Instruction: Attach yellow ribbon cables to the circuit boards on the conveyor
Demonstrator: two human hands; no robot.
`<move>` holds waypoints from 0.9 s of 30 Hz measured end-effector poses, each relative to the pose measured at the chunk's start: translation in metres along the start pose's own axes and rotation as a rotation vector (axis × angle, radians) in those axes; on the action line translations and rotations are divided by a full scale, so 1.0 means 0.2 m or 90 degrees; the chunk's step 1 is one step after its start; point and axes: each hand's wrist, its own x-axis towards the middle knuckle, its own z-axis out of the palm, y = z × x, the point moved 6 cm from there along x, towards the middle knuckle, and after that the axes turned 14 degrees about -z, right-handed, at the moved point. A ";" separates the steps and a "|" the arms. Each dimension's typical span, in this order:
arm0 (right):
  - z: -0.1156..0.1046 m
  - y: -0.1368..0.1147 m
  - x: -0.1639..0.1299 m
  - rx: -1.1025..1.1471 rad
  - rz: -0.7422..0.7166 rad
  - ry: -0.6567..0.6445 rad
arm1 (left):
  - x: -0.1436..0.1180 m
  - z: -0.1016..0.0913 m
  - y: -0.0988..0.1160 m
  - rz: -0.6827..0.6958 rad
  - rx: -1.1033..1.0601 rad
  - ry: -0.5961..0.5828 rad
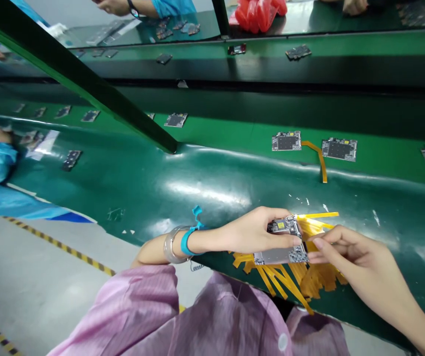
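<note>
Circuit board point(282, 242) is gripped by left hand point(251, 232) above heaped yellow tape strips point(301, 279); right hand point(349, 254) is pinched on its right edge, over green bench point(205, 188).

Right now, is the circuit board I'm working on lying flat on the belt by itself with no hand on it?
No, the left hand grips the circuit board and the right hand touches its edge.

Pink striped smock sleeves point(138, 311), silver bangle point(170, 244) and blue wrist strap point(187, 241) on left wrist.
</note>
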 end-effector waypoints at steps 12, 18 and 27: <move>0.01 0.00 -0.01 -0.015 -0.029 0.000 | -0.02 0.01 0.00 0.002 -0.012 0.002; 0.02 -0.01 -0.01 -0.006 -0.023 -0.033 | -0.02 0.02 0.01 -0.006 0.011 0.000; 0.05 0.01 -0.01 0.040 0.013 -0.026 | 0.02 0.01 -0.02 -0.005 -0.007 0.043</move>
